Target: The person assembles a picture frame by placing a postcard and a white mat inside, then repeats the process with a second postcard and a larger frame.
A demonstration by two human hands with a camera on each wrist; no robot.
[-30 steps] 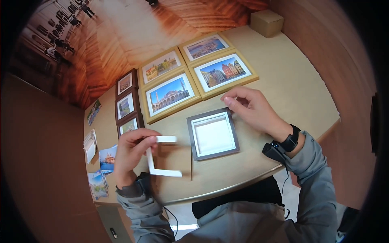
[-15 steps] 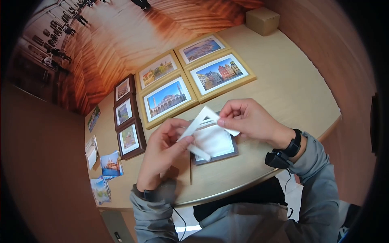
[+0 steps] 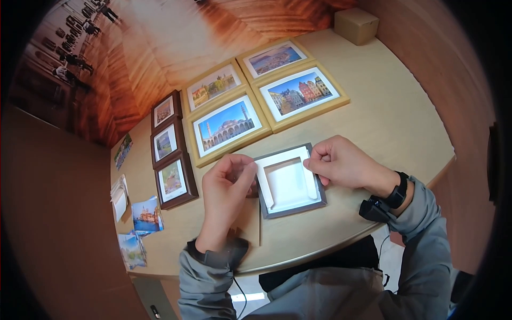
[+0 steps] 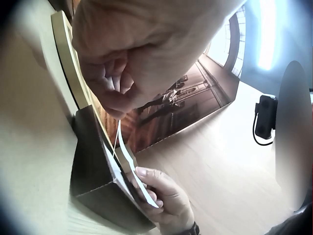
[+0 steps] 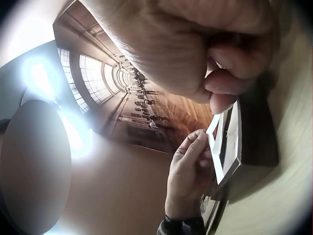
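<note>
Just right of the head view's centre, left hand (image 3: pixel 226 186) and right hand (image 3: pixel 344 164) pinch the three-sided white strip (image 3: pixel 277 160) over the dark frame (image 3: pixel 296 210), its gap facing the bottom.

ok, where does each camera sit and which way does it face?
Head: worn on the head, facing forward and down at the dark frame and white strip; left hand, right hand and gray sleeves show.
Left wrist: on that wrist, facing past its own hand, large at top, toward the right hand and wall mural.
Right wrist: on that wrist, own hand large at top, facing the left hand.
Shared: both wrist views catch both hands, dark frame, white strip.
</note>
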